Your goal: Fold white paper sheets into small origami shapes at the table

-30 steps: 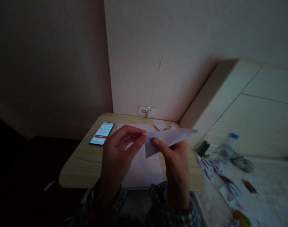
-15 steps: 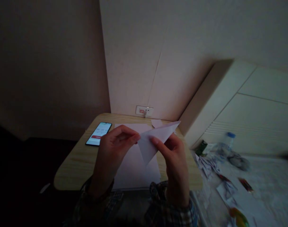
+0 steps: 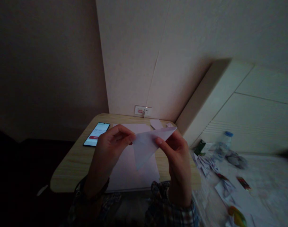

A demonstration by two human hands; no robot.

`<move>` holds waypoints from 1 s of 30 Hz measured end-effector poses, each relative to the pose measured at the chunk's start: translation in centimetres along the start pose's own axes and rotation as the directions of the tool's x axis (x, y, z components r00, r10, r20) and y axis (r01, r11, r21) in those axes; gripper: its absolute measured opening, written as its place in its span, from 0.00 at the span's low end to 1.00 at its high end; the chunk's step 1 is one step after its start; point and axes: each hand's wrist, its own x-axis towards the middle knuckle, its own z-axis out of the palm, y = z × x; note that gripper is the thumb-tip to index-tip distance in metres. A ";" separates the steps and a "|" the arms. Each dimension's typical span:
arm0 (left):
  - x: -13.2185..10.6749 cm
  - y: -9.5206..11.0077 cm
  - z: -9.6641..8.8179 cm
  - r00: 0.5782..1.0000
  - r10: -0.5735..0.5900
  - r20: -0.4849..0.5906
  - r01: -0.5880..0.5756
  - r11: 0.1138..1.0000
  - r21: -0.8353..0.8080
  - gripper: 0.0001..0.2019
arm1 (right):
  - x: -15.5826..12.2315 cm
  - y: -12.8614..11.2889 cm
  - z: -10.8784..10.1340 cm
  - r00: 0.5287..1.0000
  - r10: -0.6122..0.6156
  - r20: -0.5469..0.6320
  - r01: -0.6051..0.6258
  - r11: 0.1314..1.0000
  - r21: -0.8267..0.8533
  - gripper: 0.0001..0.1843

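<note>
A white sheet of paper folded into a triangle (image 3: 145,146) is held up between my two hands, above the table. My left hand (image 3: 115,142) pinches its left corner between thumb and fingertips. On the other side, my right hand (image 3: 173,151) grips the paper near its right part, thumb on the face towards me and fingers behind, mostly hidden. One point of the triangle hangs downward. Beneath it lies white paper (image 3: 132,178) flat on the wooden table (image 3: 68,173).
A lit phone (image 3: 96,134) lies on the table's left side. Small paper pieces (image 3: 155,123) are at the back edge, below a wall socket (image 3: 143,110). On the right, a bed-like surface holds a plastic bottle (image 3: 224,143), folded papers (image 3: 205,164) and a yellow-green item (image 3: 237,216).
The triangle has turned slightly, its lower point swinging left and its right tip dropping a little. My right thumb has shifted slightly along the paper. Both hands keep their hold.
</note>
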 end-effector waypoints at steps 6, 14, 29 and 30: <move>0.3 -0.4 -0.7 1.000 0.006 0.030 -0.006 1.000 0.004 0.05 | 0.0 0.4 -0.5 0.997 -0.069 -0.047 0.064 0.992 -0.108 0.11; 0.5 -0.3 -1.1 0.994 0.027 0.101 -0.030 0.999 0.027 0.05 | 0.1 -0.1 -0.3 0.999 -0.003 0.034 0.004 0.999 -0.035 0.05; 0.1 0.1 -1.0 1.000 0.017 0.010 -0.018 0.997 0.076 0.06 | -0.3 0.0 -0.3 0.986 -0.146 -0.083 0.135 0.982 -0.131 0.21; 0.1 0.0 -1.0 1.000 0.020 -0.018 -0.018 0.997 0.075 0.06 | -0.2 0.0 -0.2 0.988 -0.141 -0.069 0.131 0.982 -0.133 0.19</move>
